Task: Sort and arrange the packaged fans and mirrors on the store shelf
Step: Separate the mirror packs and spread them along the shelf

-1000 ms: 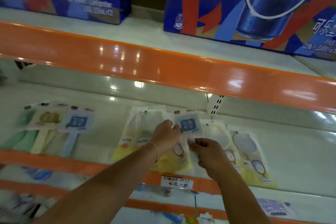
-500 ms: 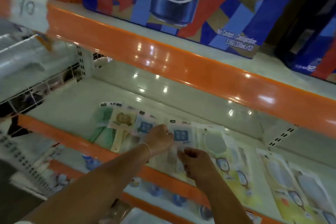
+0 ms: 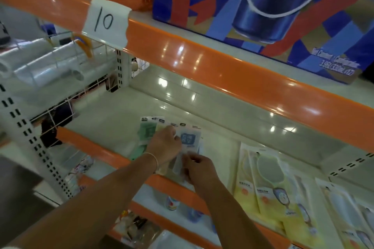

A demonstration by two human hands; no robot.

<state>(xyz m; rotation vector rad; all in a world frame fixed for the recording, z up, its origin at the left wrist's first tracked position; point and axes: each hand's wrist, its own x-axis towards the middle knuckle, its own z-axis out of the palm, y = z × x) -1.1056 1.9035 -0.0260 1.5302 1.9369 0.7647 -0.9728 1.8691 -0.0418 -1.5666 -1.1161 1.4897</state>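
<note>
A: Middle shelf (image 3: 113, 127), left part?
B: Overlapping flat packaged fans (image 3: 189, 139), fanned out near the front edge.
A: Right part?
B: Overlapping flat packaged mirrors (image 3: 269, 178), well apart from the fans.
A: Above?
B: Large printed cardboard drinks carton (image 3: 263, 6) on the upper shelf; handwritten paper price tag (image 3: 106, 21) on its front lip, left.

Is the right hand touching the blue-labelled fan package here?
Touching. The head view shows the right hand pinching the lower end of the blue-labelled fan package, its fingertips curled over the handle part, no gap visible.
</note>
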